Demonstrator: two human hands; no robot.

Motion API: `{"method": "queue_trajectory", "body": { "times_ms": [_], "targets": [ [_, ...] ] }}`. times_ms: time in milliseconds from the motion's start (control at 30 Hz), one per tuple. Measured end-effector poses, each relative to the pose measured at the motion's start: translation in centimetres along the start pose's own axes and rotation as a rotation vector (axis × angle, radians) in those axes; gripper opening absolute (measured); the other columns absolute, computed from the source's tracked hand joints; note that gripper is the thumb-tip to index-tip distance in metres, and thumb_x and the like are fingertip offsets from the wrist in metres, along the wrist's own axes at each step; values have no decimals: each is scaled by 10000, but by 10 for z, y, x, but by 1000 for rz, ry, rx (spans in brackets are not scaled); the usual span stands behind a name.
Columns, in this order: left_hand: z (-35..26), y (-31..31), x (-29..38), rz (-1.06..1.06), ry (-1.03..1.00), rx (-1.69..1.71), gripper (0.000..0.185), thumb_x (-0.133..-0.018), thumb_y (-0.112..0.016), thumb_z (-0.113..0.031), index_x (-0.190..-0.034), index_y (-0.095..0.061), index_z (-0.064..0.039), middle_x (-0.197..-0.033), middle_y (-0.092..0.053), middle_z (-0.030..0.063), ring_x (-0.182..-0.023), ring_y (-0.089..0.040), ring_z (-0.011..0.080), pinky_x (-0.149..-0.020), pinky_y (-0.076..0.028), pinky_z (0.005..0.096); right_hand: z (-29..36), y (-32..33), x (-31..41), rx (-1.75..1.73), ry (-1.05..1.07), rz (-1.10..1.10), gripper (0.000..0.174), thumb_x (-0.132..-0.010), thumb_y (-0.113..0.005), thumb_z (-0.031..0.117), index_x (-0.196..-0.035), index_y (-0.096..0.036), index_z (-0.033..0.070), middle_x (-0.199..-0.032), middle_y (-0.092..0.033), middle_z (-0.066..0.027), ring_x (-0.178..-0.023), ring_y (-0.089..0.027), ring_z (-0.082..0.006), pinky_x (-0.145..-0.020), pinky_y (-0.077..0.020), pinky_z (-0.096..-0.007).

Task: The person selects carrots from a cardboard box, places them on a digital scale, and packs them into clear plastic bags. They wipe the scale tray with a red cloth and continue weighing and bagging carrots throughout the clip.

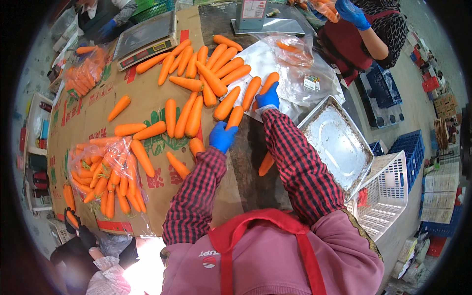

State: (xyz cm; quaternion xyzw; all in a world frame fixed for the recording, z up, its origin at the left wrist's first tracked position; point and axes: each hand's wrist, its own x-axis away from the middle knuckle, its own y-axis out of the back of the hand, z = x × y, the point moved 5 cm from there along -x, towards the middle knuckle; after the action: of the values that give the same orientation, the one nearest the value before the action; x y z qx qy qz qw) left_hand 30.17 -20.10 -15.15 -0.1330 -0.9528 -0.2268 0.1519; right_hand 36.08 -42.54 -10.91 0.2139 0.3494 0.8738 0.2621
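My left hand (223,137), in a blue glove, grips the near end of a carrot (235,117) at the middle of the table. Farther forward and to the right, my right hand (269,98), also gloved in blue, is closed on another carrot (270,81) over clear plastic sheeting (254,55). One loose carrot (252,91) lies just left of my right hand, and a second carrot (227,103) is just beyond my left. A loose pile of carrots (212,79) spreads across the flattened cardboard (155,88) ahead. Beneath my right forearm, a carrot (266,164) is partly hidden.
At left sits an open plastic bag of carrots (110,173). A scale (147,37) and another scale (269,26) stand at the far side. A metal tray (333,143) lies right, above a white crate (387,195). Co-workers' gloved hands (352,14) appear around the table.
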Motion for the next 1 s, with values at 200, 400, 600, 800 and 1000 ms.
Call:
{"method": "queue_trajectory", "body": {
  "times_ms": [200,400,600,800,1000],
  "targets": [
    [-92,12,-9,-120,-205,346,468,-739,-695,-180,-1096,-461,12,-945,-596,146,-869,-614,265,-743,-502,387,-54,0,1,-949,-97,103,702,-699,-635,88,-1332,-351,-18,-994,-616,-160,-859,-624,-247,-753,-512,-351],
    [-125,-27,-76,-194,-199,-413,490,-728,-707,-235,-1118,-470,-56,-1041,-585,192,-984,-580,339,-794,-486,451,-31,41,94,-1705,-127,566,591,-746,-559,92,-1314,-405,42,-1093,-572,-198,-864,-592,-289,-749,-506,-382],
    [-126,-53,-79,-62,-223,-495,419,-716,-733,-257,-1023,-534,-54,-891,-634,177,-845,-625,343,-715,-496,431,-53,109,145,-1971,-93,819,623,-790,-516,184,-1377,-334,83,-1281,-458,-230,-802,-548,-249,-685,-476,-340],
    [-97,-63,-30,572,-58,870,434,-800,-656,-188,-1160,-511,6,-994,-622,142,-928,-608,236,-756,-490,338,-120,161,176,-1824,3,589,672,-745,-545,238,-1340,-337,4,-1190,-516,-256,-679,-529,-235,-590,-434,-323],
    [-145,-97,63,947,-83,1176,520,-843,-546,-88,-1320,-366,18,-1190,-534,205,-1079,-551,290,-945,-446,384,-137,190,198,-1921,62,617,628,-778,-545,247,-1328,-367,4,-1133,-558,-241,-628,-515,-203,-560,-426,-311]
  ]
}}
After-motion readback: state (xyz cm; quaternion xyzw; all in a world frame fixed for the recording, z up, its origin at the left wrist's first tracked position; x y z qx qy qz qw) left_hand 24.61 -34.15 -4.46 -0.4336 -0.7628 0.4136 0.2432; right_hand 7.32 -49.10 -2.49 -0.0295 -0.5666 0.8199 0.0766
